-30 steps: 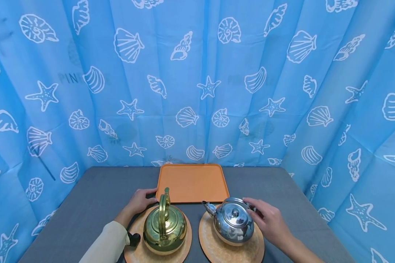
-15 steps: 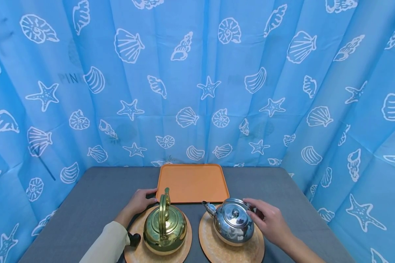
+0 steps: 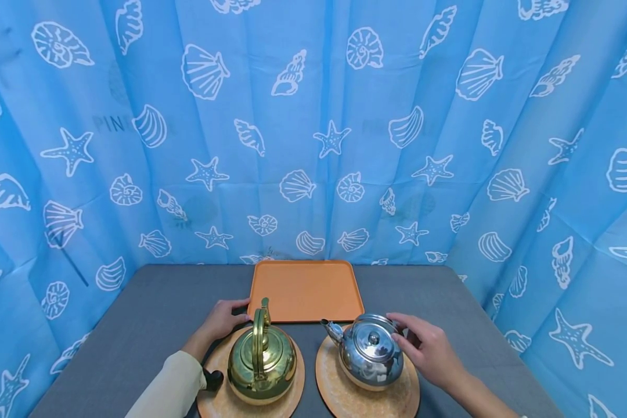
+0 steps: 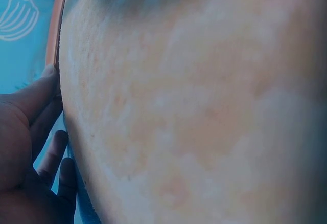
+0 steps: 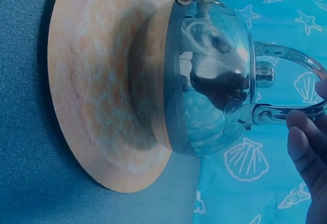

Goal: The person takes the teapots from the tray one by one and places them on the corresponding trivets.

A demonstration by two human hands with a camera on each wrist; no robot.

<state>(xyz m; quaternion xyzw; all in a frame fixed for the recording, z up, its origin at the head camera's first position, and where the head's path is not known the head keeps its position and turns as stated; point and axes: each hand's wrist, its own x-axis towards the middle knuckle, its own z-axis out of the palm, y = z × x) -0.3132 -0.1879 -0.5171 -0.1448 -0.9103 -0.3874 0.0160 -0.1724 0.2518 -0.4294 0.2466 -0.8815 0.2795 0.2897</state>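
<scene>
My left hand (image 3: 220,320) lies at the left side of an orange tray (image 3: 305,290), its fingertips touching the tray's near-left rim. In the left wrist view, the thumb and fingers extend fairly straight beside that edge. With my right hand (image 3: 423,347) I grip the raised handle (image 5: 286,112) of a shiny silver kettle (image 3: 372,355). This kettle stands upright on a round tan mat (image 3: 337,397), its spout pointing left toward the tray. Close by my left forearm, a gold kettle (image 3: 274,371) sits on a second round mat (image 3: 292,400), partly hiding my left fingertips.
A dark grey cloth covers the table (image 3: 167,313). Behind and beside it hangs a blue curtain (image 3: 313,145) printed with white shells and starfish. The tray lies flat near the back edge, just beyond the two mats. A black object (image 3: 214,381) shows at my left cuff.
</scene>
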